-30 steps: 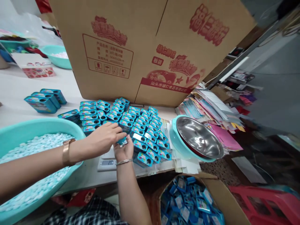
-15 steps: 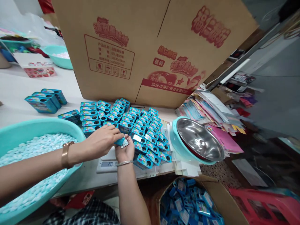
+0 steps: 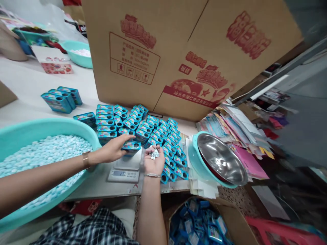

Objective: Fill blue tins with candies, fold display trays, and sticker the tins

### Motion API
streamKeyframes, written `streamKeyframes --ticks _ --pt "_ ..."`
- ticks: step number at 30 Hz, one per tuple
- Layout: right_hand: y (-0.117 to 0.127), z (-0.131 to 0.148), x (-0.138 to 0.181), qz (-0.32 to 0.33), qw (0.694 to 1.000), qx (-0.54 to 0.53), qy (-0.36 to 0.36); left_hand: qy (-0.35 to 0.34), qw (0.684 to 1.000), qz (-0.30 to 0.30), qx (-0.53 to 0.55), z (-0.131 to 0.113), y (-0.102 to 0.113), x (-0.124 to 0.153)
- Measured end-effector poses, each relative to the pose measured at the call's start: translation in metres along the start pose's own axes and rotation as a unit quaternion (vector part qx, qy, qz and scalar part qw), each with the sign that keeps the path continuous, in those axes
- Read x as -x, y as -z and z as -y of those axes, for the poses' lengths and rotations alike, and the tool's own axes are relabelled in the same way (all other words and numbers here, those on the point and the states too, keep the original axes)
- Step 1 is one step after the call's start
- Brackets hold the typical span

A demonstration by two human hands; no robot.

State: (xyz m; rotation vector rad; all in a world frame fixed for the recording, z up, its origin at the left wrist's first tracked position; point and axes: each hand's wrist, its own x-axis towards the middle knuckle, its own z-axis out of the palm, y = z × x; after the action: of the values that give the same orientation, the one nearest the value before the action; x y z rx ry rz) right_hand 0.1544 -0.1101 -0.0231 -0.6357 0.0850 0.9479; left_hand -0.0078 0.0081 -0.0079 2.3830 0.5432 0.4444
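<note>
My left hand [image 3: 114,148] has its fingers and thumb about a small blue candy box [image 3: 131,145], which stands upright on the kitchen scale [image 3: 124,175]. The scale's display is lit, but its digits are blurred. My right hand [image 3: 154,164] is palm up just right of the scale, cupped around a small heap of pale blue and white candies [image 3: 154,153]. Behind and beside it stand rows of similar blue boxes [image 3: 145,126] with round holes in their tops. At left, a large turquoise basin [image 3: 93,134] contains many pale candies [image 3: 53,149].
A big cardboard carton [image 3: 163,71] stands behind the boxes. On the right, a steel bowl [image 3: 221,158] rests in a turquoise basin [image 3: 192,158], near stacked papers [image 3: 237,131]. Below the table edge, an open carton [image 3: 235,217] contains many blue boxes. Three more boxes [image 3: 56,102] stand at left.
My left hand has moved the blue box from above my right palm to the scale, setting it upright. My right hand has shifted away from the box, with candies in its palm. The view has also shifted.
</note>
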Motion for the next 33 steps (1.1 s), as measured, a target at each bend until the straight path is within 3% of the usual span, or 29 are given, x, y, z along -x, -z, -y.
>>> streamKeyframes --ticks 3,6,12,17,23,33 --pt "-0.003 0.011 0.004 -0.017 0.994 -0.099 -0.038 0.004 1.000 0.019 0.008 0.010 -0.014 0.000" --pt "-0.003 0.015 0.007 0.002 0.996 -0.085 -0.028 0.009 1.000 0.025 0.005 0.008 -0.013 0.004" --pt "-0.002 0.020 0.012 -0.009 0.999 -0.032 -0.003 -0.001 0.998 -0.051 -0.026 0.006 0.031 0.025" --pt "-0.010 0.019 0.010 -0.027 0.999 0.026 0.014 0.062 0.997 -0.036 0.006 0.014 0.057 0.052" --pt "-0.015 0.012 0.004 -0.008 1.000 -0.024 -0.003 0.068 0.997 -0.028 0.029 0.012 0.055 0.065" --pt "-0.031 0.010 0.000 -0.020 1.000 0.001 0.012 0.000 1.000 -0.019 0.012 0.001 0.032 0.044"
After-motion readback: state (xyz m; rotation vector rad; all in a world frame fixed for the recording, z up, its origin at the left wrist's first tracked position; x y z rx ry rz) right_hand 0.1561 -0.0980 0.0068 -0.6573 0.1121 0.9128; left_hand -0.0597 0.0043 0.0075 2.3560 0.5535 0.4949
